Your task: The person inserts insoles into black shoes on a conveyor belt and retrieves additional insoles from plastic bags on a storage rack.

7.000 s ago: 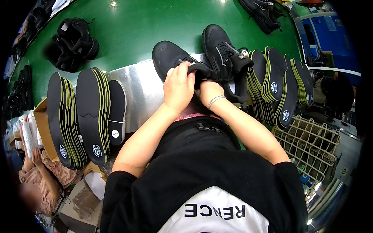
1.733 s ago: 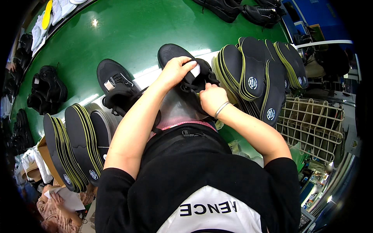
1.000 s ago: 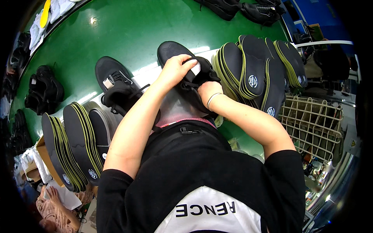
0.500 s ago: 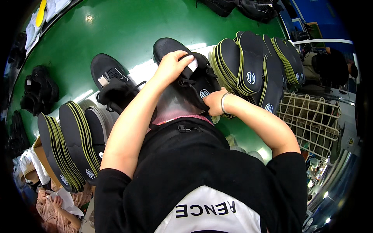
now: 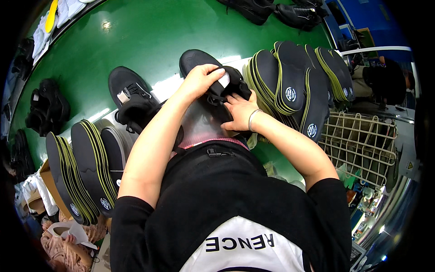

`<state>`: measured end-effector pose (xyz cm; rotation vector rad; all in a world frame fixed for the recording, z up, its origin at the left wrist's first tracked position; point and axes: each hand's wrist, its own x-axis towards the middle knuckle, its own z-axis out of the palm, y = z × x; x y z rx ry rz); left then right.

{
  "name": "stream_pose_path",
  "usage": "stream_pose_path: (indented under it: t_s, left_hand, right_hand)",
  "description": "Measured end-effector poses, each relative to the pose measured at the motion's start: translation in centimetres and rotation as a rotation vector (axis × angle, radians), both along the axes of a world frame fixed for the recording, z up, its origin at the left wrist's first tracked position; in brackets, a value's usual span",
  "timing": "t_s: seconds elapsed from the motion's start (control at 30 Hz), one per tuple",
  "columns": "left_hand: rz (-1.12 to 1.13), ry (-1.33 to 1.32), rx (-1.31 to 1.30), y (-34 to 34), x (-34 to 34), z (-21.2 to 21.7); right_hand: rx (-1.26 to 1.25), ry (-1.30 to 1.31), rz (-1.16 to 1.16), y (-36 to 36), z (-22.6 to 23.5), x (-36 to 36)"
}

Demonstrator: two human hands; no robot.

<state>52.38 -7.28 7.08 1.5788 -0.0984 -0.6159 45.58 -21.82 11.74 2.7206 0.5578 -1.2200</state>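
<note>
A black lace-up shoe [image 5: 196, 59] lies in front of me, toe pointing away. My left hand [image 5: 199, 82] pinches its tongue, where a white label [image 5: 224, 80] shows, and holds the opening up. At the heel end, my right hand [image 5: 241, 112] has its fingers spread and reaching into the opening, the thumb apart. The insole inside is hidden by that hand and the shoe's collar. To the left rests a second black shoe [image 5: 128, 85] with a small light tag, partly behind my left forearm.
Stacked black insoles with yellow-green edges [image 5: 290, 93] stand at the right; more stacked insoles [image 5: 86, 149] are at the left. Further black shoes sit on the green table [image 5: 149, 27] at its far and left sides. A wire basket [image 5: 362, 136] is beside the right stack. Another person's hand [image 5: 70, 239] shows lower left.
My right hand has let go of the insole's heel end and moved left, its fingers now inside the shoe. The insole has gone out of sight. The left hand keeps its hold.
</note>
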Motion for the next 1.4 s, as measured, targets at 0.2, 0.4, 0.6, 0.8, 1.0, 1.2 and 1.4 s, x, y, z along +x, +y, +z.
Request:
stream_pose_path:
  t_s: [0.2,0.4,0.6,0.8,1.0,1.2,1.4]
  left_hand:
    - [0.034,-0.197,0.062,0.5,-1.1,0.4]
    - [0.238,-0.46,0.145,3.1,-7.0,6.9]
    - [0.127,-0.326,0.796,9.2,-11.2,4.8]
    - [0.184,-0.201,1.042,6.1,-9.3,5.8]
    - [0.301,-0.285,1.07,8.7,-7.1,3.5]
    - [0.47,-0.423,1.101,13.5,-2.1,3.7]
    - [0.735,-0.19,1.304,21.4,4.3,6.6]
  right_hand:
    - [0.541,-0.474,-0.078,-2.5,1.8,-2.1]
    - [0.655,-0.442,-0.826,-7.6,-4.5,-4.7]
    - [0.642,-0.137,-0.818,-2.3,-2.0,-3.3]
    - [0.665,-0.174,-0.565,5.0,-3.4,-2.1]
    - [0.673,0.183,-0.117,4.4,1.5,1.2]
    - [0.743,0.073,-0.087,-0.7,5.5,5.0]
    - [0.684,-0.203,-0.166,-5.7,5.7,13.3]
